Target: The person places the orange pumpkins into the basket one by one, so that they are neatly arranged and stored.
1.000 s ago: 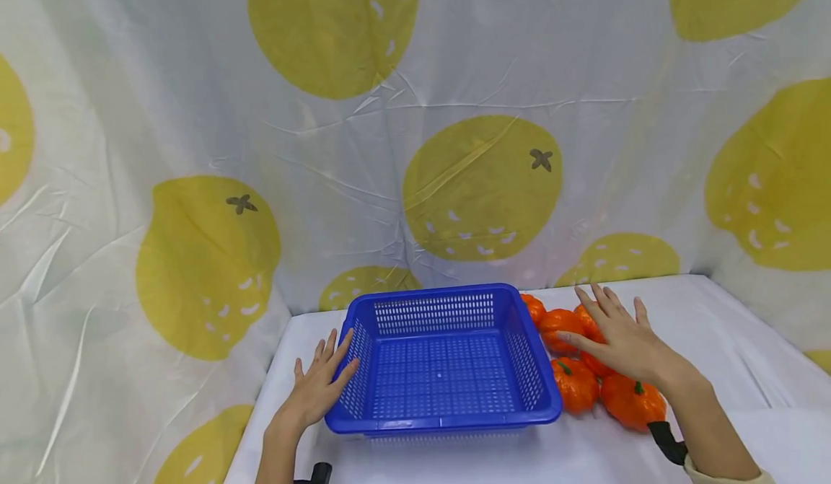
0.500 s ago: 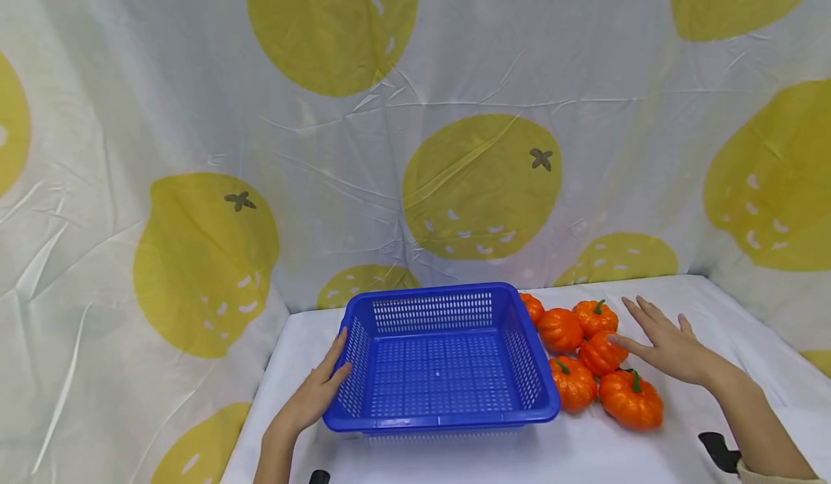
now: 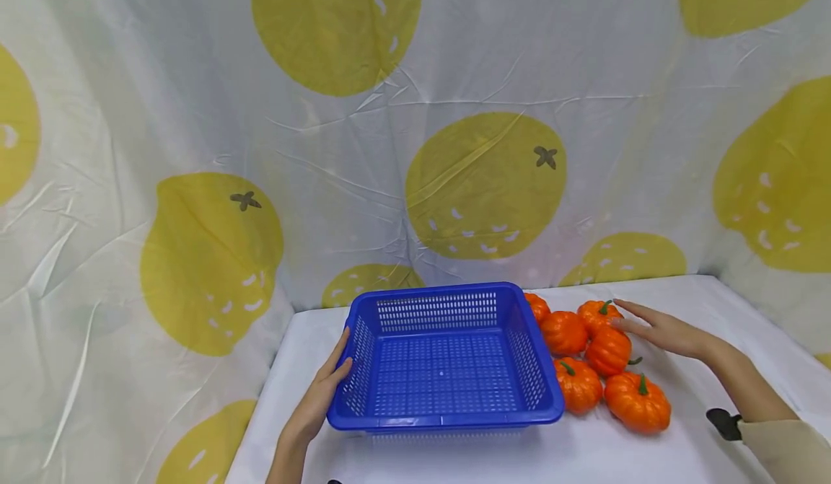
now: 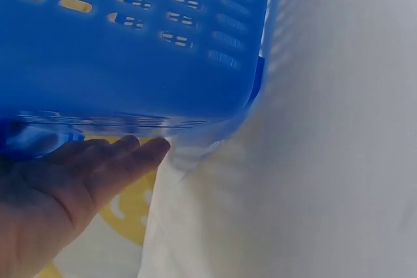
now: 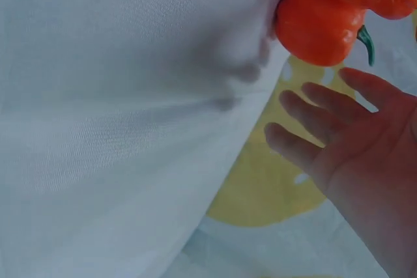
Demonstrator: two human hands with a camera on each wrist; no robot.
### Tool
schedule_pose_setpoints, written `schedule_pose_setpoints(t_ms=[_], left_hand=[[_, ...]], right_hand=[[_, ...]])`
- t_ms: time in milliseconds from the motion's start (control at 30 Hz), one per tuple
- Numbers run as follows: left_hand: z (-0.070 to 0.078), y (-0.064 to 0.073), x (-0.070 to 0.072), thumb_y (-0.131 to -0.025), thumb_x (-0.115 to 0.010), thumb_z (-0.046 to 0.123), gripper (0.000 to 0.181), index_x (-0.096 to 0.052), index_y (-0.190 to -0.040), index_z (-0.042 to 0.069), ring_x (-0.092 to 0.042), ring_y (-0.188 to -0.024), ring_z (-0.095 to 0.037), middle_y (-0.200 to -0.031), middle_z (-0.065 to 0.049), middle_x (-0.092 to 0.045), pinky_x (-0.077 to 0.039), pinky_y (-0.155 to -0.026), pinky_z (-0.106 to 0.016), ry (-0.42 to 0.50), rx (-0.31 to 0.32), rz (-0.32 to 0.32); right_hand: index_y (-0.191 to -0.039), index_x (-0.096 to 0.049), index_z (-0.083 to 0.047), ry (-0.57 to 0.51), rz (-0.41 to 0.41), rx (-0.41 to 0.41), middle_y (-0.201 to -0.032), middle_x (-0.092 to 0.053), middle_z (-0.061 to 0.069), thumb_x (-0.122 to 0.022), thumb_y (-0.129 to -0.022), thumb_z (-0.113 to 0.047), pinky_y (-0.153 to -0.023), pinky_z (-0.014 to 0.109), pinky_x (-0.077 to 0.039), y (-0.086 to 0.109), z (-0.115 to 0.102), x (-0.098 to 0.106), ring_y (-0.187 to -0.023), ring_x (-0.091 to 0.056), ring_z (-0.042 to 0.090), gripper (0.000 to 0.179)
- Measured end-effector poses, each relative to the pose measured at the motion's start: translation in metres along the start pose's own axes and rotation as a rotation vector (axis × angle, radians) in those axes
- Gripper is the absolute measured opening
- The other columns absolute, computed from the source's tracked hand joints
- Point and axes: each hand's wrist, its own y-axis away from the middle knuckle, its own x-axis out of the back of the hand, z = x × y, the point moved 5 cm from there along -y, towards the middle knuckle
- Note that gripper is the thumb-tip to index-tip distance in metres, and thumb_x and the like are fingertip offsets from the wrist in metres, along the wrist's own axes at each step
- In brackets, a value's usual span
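Note:
A blue plastic basket with slotted walls stands on the white cloth, nothing inside it. My left hand lies along its left side, thumb at the rim; the left wrist view shows the fingers fairly straight by the basket wall. Several small orange pumpkins crowd the basket's right side. My right hand reaches in from the right, its fingertips close to the rear pumpkin. In the right wrist view, spread fingers hang near a pumpkin, holding nothing.
Other pumpkins lie nearby: a middle one, a front right one and one touching or nearly touching the basket. Behind everything hangs a lemon-print curtain. The white tablecloth extends rightward.
My right hand moved right off the pumpkins, then came back to the rear one's right side. My left hand settled against the basket's left side. The middle pumpkin's stem now points right.

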Motion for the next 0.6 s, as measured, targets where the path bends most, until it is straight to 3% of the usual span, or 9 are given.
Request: schedule_pose_setpoints(t_ms=[167,333,600], left_hand=[[-0.002,0.001,-0.001,-0.112,-0.036,0.026,0.059,-0.015,-0.168,0.027,0.007,-0.162,-0.042,-0.176,-0.01,-0.002,0.005,-0.126,-0.069,0.036,-0.002,0.004],[-0.003,0.0,-0.002,-0.112,-0.036,0.028,0.059,-0.015,-0.168,0.027,0.008,-0.161,-0.042,-0.176,-0.01,-0.001,0.005,-0.126,-0.069,0.051,-0.005,0.005],[-0.002,-0.001,-0.002,-0.112,-0.036,0.029,0.059,-0.015,-0.168,0.023,0.007,-0.161,-0.044,-0.176,-0.013,-0.003,0.005,-0.125,-0.071,0.038,-0.026,0.019]], right_hand=[[-0.156,-0.03,0.012,-0.032,-0.03,0.061,-0.151,-0.035,0.046,-0.046,-0.109,-0.033,-0.096,0.079,-0.042,-0.009,0.002,-0.002,-0.132,-0.041,0.067,0.066],[-0.155,-0.028,0.014,-0.073,-0.042,0.073,-0.15,-0.036,0.047,-0.054,-0.106,-0.028,-0.098,0.079,-0.041,-0.017,0.003,-0.007,-0.134,-0.039,0.068,0.07],[-0.152,-0.034,0.014,-0.025,0.017,0.121,-0.145,-0.046,0.045,-0.062,-0.103,-0.023,-0.099,0.072,-0.049,-0.031,0.004,-0.008,-0.128,-0.049,0.064,0.068]])
